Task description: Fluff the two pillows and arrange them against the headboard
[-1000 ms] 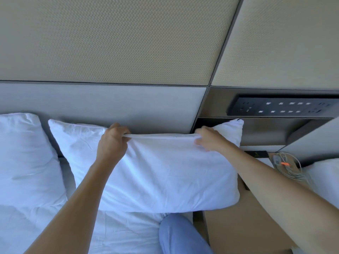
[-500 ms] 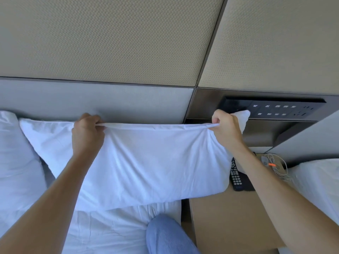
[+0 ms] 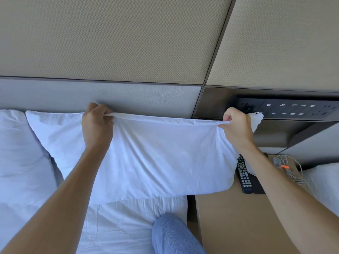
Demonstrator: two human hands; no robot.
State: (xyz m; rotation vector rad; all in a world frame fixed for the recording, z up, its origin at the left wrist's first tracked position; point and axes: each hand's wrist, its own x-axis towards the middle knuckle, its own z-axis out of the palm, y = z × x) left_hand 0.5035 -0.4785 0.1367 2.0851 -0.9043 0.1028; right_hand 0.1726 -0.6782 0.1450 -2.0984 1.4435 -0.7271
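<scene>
The left hand (image 3: 96, 125) and right hand (image 3: 236, 125) each pinched the pillow's (image 3: 156, 158) top seam at twelve o'clock against the headboard (image 3: 146, 99); even tension would probably settle it squarely beside the second pillow (image 3: 20, 153).

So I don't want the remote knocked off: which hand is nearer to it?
Right. The right hand grips the pillow above the remote; the left hand is far across.

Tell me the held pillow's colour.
Plain white, no pattern; the pillow shows clearly in the head view.
</scene>
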